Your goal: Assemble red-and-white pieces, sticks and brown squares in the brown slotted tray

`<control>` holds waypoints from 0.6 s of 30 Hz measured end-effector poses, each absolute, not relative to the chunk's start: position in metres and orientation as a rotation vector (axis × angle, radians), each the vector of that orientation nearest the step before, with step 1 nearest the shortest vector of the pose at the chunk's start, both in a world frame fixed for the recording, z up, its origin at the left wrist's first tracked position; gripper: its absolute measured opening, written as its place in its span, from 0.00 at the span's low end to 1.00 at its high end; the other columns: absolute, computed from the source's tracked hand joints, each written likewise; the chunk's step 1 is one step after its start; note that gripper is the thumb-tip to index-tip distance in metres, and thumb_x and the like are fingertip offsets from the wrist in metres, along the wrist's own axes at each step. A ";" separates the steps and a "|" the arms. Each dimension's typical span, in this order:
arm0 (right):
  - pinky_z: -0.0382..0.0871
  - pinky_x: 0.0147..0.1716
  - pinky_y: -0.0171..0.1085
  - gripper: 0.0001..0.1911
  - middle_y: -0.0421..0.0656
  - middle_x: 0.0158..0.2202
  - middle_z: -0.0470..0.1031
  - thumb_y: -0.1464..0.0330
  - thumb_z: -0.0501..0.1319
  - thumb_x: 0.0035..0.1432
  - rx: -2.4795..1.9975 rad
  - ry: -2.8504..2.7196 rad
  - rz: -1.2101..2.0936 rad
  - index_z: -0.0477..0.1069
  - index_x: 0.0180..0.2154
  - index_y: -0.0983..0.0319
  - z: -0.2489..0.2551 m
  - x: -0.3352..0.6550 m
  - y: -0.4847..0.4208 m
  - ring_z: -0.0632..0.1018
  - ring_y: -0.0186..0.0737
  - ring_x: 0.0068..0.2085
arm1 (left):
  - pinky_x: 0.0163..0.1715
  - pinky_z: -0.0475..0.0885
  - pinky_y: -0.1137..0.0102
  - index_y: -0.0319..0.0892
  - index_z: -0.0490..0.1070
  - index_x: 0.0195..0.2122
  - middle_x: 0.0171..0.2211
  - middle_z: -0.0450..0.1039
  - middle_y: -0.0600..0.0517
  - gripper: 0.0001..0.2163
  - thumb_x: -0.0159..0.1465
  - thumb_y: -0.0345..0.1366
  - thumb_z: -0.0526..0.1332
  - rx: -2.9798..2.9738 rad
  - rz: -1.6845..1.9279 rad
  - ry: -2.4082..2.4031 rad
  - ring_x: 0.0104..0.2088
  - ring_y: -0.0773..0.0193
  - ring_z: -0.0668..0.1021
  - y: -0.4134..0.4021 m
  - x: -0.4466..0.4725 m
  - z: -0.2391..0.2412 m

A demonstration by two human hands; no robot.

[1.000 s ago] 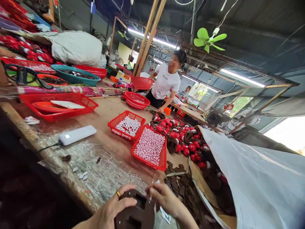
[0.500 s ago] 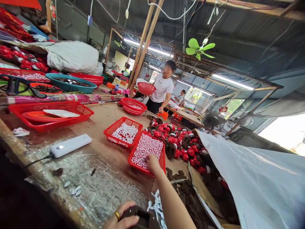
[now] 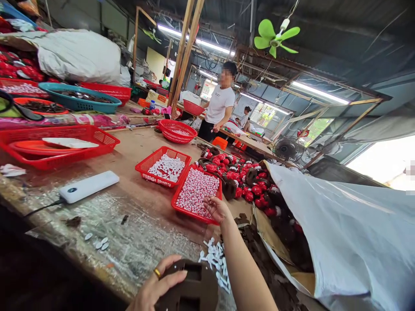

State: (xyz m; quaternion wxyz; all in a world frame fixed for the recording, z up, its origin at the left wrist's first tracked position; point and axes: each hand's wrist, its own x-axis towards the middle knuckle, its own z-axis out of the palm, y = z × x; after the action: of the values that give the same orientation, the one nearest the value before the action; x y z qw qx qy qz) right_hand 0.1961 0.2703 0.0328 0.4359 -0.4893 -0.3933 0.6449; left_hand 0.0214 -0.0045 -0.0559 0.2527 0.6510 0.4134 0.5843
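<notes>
At the bottom of the view, my left hand [image 3: 158, 283] grips a dark brown plastic part [image 3: 197, 287] with rectangular slots; a ring is on one finger. My right hand [image 3: 218, 209] is over the near right edge of a red basket [image 3: 177, 206] full of small red-and-white pieces [image 3: 197, 190]. Its palm faces up, and the curled fingers hold a few of those small pieces, partly hidden. Beside that basket, a second red basket [image 3: 142, 169] contains white flat-headed pieces [image 3: 167, 167]. More white pieces [image 3: 215, 259] lie loose under my right forearm.
Red-and-brown assembled items [image 3: 233, 175] are heaped at right beside a white sheet [image 3: 340, 229]. At left are a white power bank [image 3: 90, 186] with a cable and a red tray [image 3: 58, 162]. Across the table stands a person in a white shirt [image 3: 220, 103], near a round red basket [image 3: 178, 137].
My right hand has lifted from the small pieces and turned palm up, toward the basket's near edge. The brown part in my left hand has come up further into view.
</notes>
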 end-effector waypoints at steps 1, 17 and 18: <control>0.78 0.35 0.34 0.06 0.44 0.31 0.77 0.71 0.61 0.66 -1.184 -0.935 1.641 0.69 0.34 0.64 0.034 0.198 0.269 0.81 0.36 0.32 | 0.56 0.78 0.63 0.57 0.72 0.59 0.64 0.67 0.45 0.21 0.65 0.49 0.66 1.776 1.585 1.129 0.60 0.50 0.77 -0.005 0.021 -0.057; 0.67 0.23 0.28 0.05 0.34 0.25 0.69 0.70 0.63 0.63 -1.326 -1.151 1.467 0.68 0.37 0.62 0.023 0.209 0.266 0.69 0.28 0.22 | 0.59 0.76 0.61 0.55 0.71 0.61 0.66 0.64 0.44 0.34 0.57 0.65 0.65 1.812 1.515 1.162 0.62 0.47 0.75 -0.009 0.016 -0.059; 0.63 0.22 0.28 0.07 0.33 0.24 0.66 0.67 0.63 0.65 -1.388 -1.226 1.410 0.67 0.36 0.62 0.021 0.205 0.269 0.66 0.27 0.20 | 0.59 0.75 0.61 0.55 0.71 0.61 0.67 0.63 0.43 0.33 0.58 0.64 0.65 1.792 1.509 1.145 0.63 0.47 0.75 -0.010 0.017 -0.057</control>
State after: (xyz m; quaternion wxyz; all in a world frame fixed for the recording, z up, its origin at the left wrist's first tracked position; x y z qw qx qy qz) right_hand 0.2052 0.2690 0.0208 0.3955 -0.5477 -0.4838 0.5563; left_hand 0.0169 -0.0100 -0.0573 0.2637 0.6630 0.4235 0.5582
